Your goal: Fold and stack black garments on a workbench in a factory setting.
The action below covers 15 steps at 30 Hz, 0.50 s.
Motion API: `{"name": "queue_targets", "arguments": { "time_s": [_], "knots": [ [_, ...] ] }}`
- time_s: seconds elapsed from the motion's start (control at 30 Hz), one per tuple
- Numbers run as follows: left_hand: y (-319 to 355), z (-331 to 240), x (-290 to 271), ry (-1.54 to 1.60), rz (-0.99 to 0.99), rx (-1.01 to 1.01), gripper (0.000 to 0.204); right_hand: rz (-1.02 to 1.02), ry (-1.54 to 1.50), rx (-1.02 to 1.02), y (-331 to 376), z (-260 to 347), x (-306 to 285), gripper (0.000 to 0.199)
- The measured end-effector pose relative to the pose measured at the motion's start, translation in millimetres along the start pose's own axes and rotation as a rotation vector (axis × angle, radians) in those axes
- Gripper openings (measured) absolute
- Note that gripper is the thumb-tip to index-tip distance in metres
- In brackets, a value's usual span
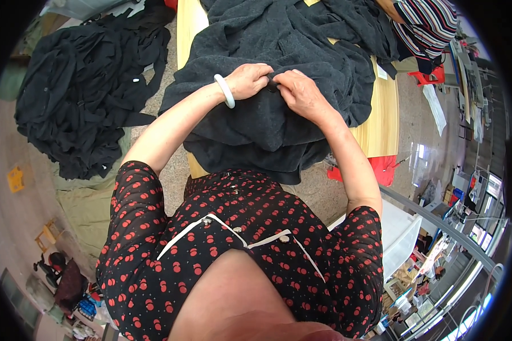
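A large dark grey fabric garment [239, 128] lies bunched over the table in front of me and hangs over its near edge. My left hand [248, 80], with a pale bangle [224, 91] at the wrist, pinches the cloth near its middle. Close beside it, my right hand [299, 92] grips the same cloth between thumb and fingers. The fingertips of both hands nearly meet at a small dark spot on the fabric, too small to make out. More dark cloth [301, 28] is heaped toward the table's far side.
The yellow wooden table [384, 122] shows along its right side. To the left, a big pile of black garments [91, 96] lies on green cloth [85, 210] on the floor. A person in a striped top [426, 23] is at the far right. A white bin [401, 233] stands at the right.
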<state>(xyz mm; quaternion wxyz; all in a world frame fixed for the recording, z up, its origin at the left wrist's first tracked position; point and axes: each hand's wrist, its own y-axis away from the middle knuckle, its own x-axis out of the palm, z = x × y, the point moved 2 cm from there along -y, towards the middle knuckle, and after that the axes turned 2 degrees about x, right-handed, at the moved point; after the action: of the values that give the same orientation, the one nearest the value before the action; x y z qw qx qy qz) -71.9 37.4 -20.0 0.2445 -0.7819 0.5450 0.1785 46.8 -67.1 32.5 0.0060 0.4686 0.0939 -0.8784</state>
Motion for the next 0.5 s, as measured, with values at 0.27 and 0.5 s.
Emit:
{"name": "queue_targets", "arguments": {
  "time_s": [0.27,0.5],
  "knots": [
    [13,23,-27,0.225,0.161,-0.308,0.032,-0.044,-0.063,0.291,-12,-34,-2,0.015],
    [83,68,-22,0.218,0.141,-0.462,0.029,-0.074,0.232,0.064,-25,-12,17,0.013]
  ]
}}
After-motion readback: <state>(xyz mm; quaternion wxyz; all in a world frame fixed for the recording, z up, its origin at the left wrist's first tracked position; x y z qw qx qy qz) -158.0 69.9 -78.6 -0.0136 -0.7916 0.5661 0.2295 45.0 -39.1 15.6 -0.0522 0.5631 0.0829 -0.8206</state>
